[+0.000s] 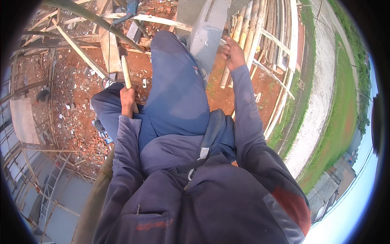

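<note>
My left hand is wrapped round the light wooden handle of a hammer. Its dark head points away from me, beside my bent left knee. My right hand is raised on the right, fingers curled closed beside a grey concrete beam. A small pale end shows by those fingertips; what they pinch, if anything, is too small to make out. My blue-trousered legs lie between the two hands, and the beam runs past the right knee.
A blue power tool rests among timber and bamboo poles at the top. Long poles are stacked beyond my right hand. Far below, broken bricks litter reddish soil. A metal ladder stands at lower left; a pale paved strip runs along the right.
</note>
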The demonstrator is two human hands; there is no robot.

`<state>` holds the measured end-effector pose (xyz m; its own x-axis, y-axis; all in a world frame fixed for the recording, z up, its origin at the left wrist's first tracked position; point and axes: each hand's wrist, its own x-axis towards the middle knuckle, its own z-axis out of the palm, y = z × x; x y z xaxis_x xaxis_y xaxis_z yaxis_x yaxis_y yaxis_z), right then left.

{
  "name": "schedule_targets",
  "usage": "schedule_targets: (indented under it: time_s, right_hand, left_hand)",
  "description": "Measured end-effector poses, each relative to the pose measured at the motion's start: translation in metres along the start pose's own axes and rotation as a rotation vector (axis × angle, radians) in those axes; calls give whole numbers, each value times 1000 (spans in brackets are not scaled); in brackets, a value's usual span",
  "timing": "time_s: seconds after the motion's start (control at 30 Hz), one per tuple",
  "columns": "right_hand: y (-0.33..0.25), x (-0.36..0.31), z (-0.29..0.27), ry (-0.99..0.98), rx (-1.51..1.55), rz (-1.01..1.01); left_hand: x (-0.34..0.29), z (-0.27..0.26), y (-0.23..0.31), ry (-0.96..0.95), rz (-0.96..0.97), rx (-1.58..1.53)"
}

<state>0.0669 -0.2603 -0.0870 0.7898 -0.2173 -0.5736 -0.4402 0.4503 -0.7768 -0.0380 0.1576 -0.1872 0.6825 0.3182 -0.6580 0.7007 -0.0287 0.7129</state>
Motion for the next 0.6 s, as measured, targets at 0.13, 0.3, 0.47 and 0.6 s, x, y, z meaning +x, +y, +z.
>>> schedule_targets:
  time_s: [0.13,0.3,0.47,0.6]
  right_hand:
    - [12,1,7,-1,118,56]
    - [38,10,12,53,-215,-87]
    - [49,44,24,308,-1040,-583]
    - [55,24,43,292,-1433,-736]
  left_hand:
    - [-6,8,0,-25,-22,107]
    - [-4,9,-7,-15,-55,152]
    - [-5,14,10,171,74,450]
    - [-98,27,109,19,137,207]
